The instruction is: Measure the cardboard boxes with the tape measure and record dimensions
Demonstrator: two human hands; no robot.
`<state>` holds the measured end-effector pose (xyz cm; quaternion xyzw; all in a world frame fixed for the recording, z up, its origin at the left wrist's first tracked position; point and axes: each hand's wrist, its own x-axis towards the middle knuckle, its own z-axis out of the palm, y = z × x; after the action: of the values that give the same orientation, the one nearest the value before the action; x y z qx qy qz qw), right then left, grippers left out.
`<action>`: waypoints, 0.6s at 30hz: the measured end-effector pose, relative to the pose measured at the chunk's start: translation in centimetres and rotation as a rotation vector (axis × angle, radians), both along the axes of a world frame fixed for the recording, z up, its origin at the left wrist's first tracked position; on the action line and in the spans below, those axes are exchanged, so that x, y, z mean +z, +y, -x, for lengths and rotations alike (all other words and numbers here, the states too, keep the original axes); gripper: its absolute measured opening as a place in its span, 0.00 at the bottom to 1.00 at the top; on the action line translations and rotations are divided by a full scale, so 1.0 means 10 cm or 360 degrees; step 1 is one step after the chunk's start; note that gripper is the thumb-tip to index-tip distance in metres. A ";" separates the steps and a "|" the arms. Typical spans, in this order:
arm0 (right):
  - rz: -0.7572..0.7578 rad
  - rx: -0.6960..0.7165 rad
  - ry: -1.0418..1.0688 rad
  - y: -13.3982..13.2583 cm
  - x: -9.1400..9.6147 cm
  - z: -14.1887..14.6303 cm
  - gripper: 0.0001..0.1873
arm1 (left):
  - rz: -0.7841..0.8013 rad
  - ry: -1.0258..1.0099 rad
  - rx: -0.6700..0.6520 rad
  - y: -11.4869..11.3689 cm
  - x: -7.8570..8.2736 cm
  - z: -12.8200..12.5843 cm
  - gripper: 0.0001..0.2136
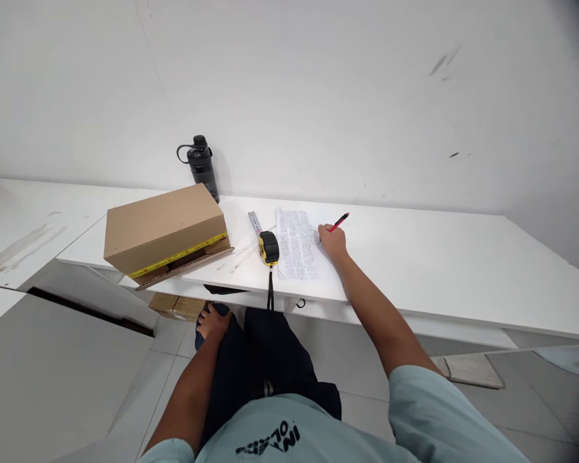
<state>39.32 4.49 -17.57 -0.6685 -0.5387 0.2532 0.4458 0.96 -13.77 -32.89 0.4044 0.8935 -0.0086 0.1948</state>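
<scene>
My right hand (pixel 332 242) is closed around a red pen (pixel 340 220) with a black end. It rests at the right edge of a sheet of paper (pixel 296 244) covered in handwriting. The pen's tip is hidden by the fingers. Just left of the sheet lies a yellow and black tape measure (pixel 269 248), with a short length of its blade (pixel 255 223) out and a black strap (pixel 271 289) hanging over the desk edge. Down on my left knee lies my left hand (pixel 213 323), fingers spread and holding nothing.
On the desk's left part sits a cardboard box (pixel 166 222) with yellow tape along its side and a flap hanging out. Behind it a black water bottle (pixel 201 166) stands near the wall. The white desk (pixel 444 270) runs along the wall; another carton (pixel 181 307) is underneath.
</scene>
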 end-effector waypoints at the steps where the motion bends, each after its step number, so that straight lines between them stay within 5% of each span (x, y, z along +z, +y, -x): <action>1: 0.0004 -0.0042 -0.0001 0.00 0.01 0.01 0.19 | 0.0001 -0.0001 0.0001 0.00 0.00 0.00 0.44; 18: 0.0028 -0.0241 0.0039 -0.06 0.07 0.04 0.20 | -0.0012 0.0012 -0.0003 -0.01 -0.02 0.03 0.43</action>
<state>38.95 3.92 -16.82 -0.7080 -0.4789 0.2318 0.4643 0.69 -13.84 -33.12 0.4061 0.8939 -0.0071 0.1899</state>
